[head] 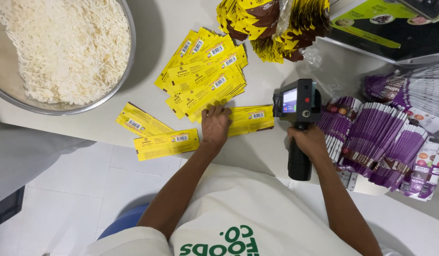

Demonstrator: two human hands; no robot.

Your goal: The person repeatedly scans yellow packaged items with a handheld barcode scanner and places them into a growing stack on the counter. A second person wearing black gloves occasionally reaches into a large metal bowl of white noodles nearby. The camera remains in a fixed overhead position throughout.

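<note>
While cut off at the top and left frame edges, big metal bowl (127, 71) of pale noodles, far left of the handheld printer (297, 102). Two loose yellow sachets (166, 143), (140, 120) next, near the table's front edge (105, 135), well left of the printer. Fanned pile of yellow sachets (205, 76) up and left of the printer, lower layers hidden under upper ones. Left hand (214, 125) just left of the printer, palm down, fingers spread and pressed flat on a single yellow sachet (250, 119); that sachet's left half covered by the hand, its right end touching or almost touching the printer's head. Right hand (310, 141) directly below the printer's screen, fingers clamped tight around the black grip; fingertips hidden behind the handle. Butt of the grip hanging out past the table edge. Bundle of yellow-and-brown sachets (257, 19) above the printer, partly wrapped in clear plastic, cut off at the top. Rows of purple sachets (371, 137) packed just right of the printer, spilling over the table edge and cropped at the right. Green-and-black box (390, 26) up and right, also cropped. Little bare tabletop: a strip between the fanned pile and the printer, another between the left hand and the front edge.
</note>
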